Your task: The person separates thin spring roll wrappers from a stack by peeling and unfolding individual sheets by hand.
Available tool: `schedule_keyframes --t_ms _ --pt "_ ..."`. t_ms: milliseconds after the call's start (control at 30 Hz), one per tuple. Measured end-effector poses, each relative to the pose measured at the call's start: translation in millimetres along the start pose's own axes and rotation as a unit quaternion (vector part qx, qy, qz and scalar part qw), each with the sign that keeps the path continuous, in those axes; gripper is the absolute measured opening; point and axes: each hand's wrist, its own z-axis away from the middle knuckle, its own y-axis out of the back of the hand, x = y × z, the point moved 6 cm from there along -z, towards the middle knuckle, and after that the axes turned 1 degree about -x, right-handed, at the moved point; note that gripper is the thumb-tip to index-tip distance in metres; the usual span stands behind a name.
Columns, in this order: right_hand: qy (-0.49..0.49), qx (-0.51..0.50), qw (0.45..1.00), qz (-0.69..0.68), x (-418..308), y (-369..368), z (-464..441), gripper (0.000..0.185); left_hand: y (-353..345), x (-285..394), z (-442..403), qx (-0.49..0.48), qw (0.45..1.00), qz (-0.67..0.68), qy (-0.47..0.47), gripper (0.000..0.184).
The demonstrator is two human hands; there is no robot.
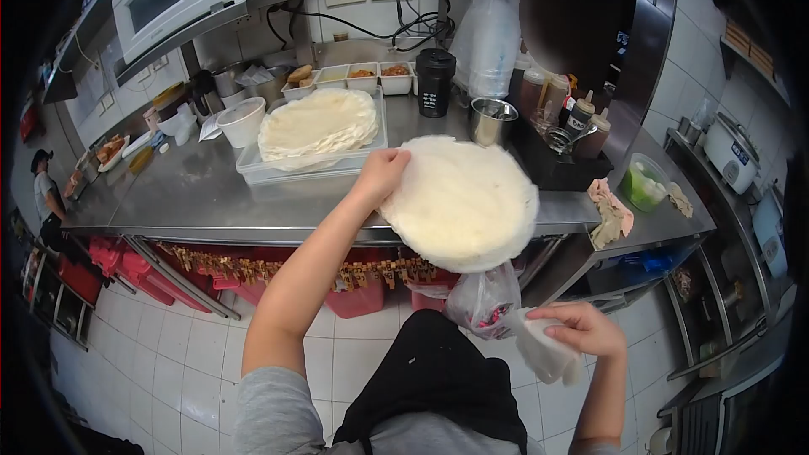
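Note:
My left hand (385,175) is closed on the left edge of a round, pale flatbread wrapper (462,202), held up over the front edge of the steel counter. Whether it is one wrapper or several together I cannot tell. Lower on the right, my right hand (587,329) pinches a thin, whitish, see-through sheet (546,355) that hangs crumpled from the fingers; its material is unclear. A pile of similar round wrappers (318,122) lies on a clear plastic tray (253,170), left of my left hand.
Behind stand a black tumbler (435,88), a steel cup (492,125), white food containers (362,77) and a white tub (242,122). Sauce bottles (581,114) and a cloth (610,212) are on the right. A plastic bag (484,299) hangs below the counter. Another person (46,194) stands far left.

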Motion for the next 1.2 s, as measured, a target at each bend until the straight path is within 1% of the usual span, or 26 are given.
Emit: schedule_keyframes --t_ms 67,167,233,300,367,400,500,533,567,633,667,767,833,867,933,967,1000,1033,1067,1133,1167,1200 --pt "0.056 -0.121 0.991 0.002 -44.3 -0.6 -18.3 0.034 1.0 -11.9 1.2 -0.033 0.992 0.113 0.043 0.029" --pt "0.239 -0.17 0.956 -0.031 -108.2 0.9 -59.8 0.037 0.8 -7.4 7.8 -0.036 0.995 0.084 0.033 0.031" --pt "0.228 -0.035 0.973 -0.006 -124.3 20.8 -85.7 0.048 5.3 -1.5 12.8 -0.053 0.997 0.047 0.019 0.033" --pt "0.243 0.022 0.953 -0.181 -128.4 31.6 -122.0 0.061 8.8 0.6 17.0 -0.058 0.997 0.048 0.009 0.035" --pt "0.212 0.03 0.94 -0.268 -108.4 43.1 -155.3 0.07 11.2 -1.3 23.5 -0.07 0.994 0.086 0.007 0.037" --pt "0.192 0.054 0.939 -0.278 -94.4 47.8 -167.0 0.073 12.7 -2.4 24.4 -0.077 0.991 0.112 0.011 0.038" --pt "0.089 0.115 0.954 -0.262 -28.5 59.9 -183.7 0.074 18.0 -7.7 21.4 -0.105 0.973 0.2 0.045 0.041" --pt "0.077 0.136 0.957 -0.243 -3.4 66.0 -188.1 0.076 16.9 -9.7 15.8 -0.117 0.966 0.223 0.064 0.043" --pt "0.041 0.144 0.965 -0.217 8.8 69.3 -184.8 0.077 16.5 -13.1 13.9 -0.124 0.958 0.243 0.087 0.044" --pt "-0.033 0.161 0.973 -0.163 19.1 71.1 -177.0 0.078 13.7 -17.4 7.7 -0.15 0.935 0.286 0.146 0.043" --pt "-0.043 0.165 0.97 -0.171 19.4 72.6 -173.0 0.08 10.8 -20.7 6.8 -0.163 0.921 0.306 0.176 0.043" --pt "-0.059 0.185 0.973 -0.127 7.8 72.4 -166.7 0.08 5.3 -0.3 19.5 -0.137 0.927 0.304 0.171 0.048" --pt "-0.105 0.184 0.976 -0.052 12.6 75.3 -165.3 0.081 4.2 10.8 26.3 -0.086 0.976 0.187 0.074 0.052" --pt "-0.127 0.183 0.975 -0.014 15.7 78.4 -165.0 0.082 5.9 16.7 30.2 -0.059 0.99 0.127 0.023 0.055" --pt "-0.11 0.237 0.951 0.166 26.6 94.4 -165.0 0.079 4.4 22.6 36.0 -0.106 0.988 0.115 0.006 0.056" --pt "-0.14 0.224 0.942 0.205 33.2 98.5 -163.7 0.077 3.4 25.2 38.0 -0.13 0.986 0.108 -0.003 0.058" --pt "-0.169 0.209 0.932 0.244 28.9 98.3 -162.1 0.076 2.3 24.3 36.6 -0.141 0.988 0.057 -0.025 0.057" --pt "-0.237 0.153 0.93 0.234 -2.3 86.7 -153.0 0.075 1.4 19.9 33.0 -0.149 0.988 0.005 -0.048 0.056" --pt "-0.301 0.095 0.922 0.224 -17.0 77.5 -149.2 0.073 2.7 19.6 31.1 -0.155 0.984 -0.047 -0.069 0.056" --pt "-0.143 0.211 0.912 0.322 -21.9 83.6 -157.4 0.071 -3.1 46.9 37.6 -0.13 0.952 -0.208 -0.181 0.054" --pt "-0.06 0.264 0.892 0.363 -27.5 84.8 -160.0 0.071 -9.2 62.0 43.7 -0.116 0.923 -0.287 -0.23 0.054" --pt "0.009 0.288 0.866 0.408 -41.1 83.4 -165.0 0.077 -15.8 83.7 54.3 -0.128 0.91 -0.28 -0.277 0.055"
